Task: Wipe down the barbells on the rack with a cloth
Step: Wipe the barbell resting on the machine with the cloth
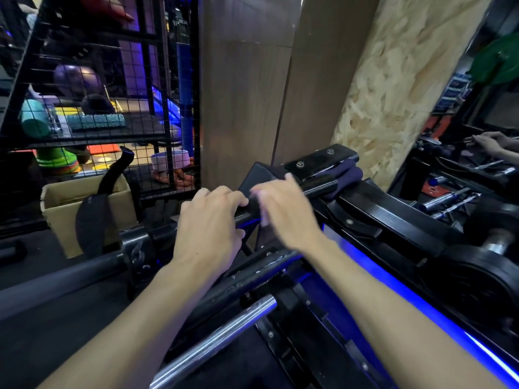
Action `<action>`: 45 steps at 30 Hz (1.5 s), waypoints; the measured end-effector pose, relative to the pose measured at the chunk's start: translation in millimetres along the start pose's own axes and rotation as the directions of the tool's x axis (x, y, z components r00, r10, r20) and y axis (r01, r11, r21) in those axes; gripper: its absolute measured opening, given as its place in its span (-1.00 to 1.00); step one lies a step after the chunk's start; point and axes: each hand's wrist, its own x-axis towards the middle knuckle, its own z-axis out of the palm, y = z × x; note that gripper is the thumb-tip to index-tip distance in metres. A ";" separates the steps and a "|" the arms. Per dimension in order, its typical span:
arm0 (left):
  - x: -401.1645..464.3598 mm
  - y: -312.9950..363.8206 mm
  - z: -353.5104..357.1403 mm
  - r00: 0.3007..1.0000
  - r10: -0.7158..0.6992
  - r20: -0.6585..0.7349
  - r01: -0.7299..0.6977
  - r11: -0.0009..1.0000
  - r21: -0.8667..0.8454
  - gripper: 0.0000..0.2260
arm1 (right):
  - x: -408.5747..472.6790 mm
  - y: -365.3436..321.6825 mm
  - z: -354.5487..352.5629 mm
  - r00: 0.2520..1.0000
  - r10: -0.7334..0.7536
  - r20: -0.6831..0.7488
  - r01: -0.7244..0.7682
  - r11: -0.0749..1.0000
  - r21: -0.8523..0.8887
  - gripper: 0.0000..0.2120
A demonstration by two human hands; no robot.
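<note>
Fingers of my left hand [209, 223] curl round the black barbell [250, 211]; my blurred right hand [283, 211] hovers above it, grip unclear, near the dark cloth [346, 175].

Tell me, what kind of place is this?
Most likely a gym. A black barbell lies on a rack, a chrome bar sits nearer, and foam rollers sit on a wire shelf.

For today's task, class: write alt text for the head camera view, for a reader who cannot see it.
Both hands reach to a black barbell on a gym rack: the left hand grips it, the right hand is blurred above it. A dark cloth lies bunched on the bar further along; a chrome bar sits nearer the camera.
</note>
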 end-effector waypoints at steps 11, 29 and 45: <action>-5.3 3.2 2.5 0.999 0.017 -0.030 -0.017 1.000 0.007 -0.56 | 8.3 -6.3 -1.1 0.995 0.090 0.043 -0.088 0.995 -0.039 -0.62; 17.6 -11.1 -32.8 0.953 -0.092 0.290 0.063 0.992 0.109 -0.58 | -6.1 7.3 -4.1 0.995 -0.054 0.083 0.060 0.996 -0.067 -0.70; 7.4 -7.0 -24.5 0.980 0.022 0.195 -0.046 0.992 0.119 -0.58 | -2.9 87.3 -17.4 0.981 0.191 0.029 -0.188 0.980 -0.068 -0.73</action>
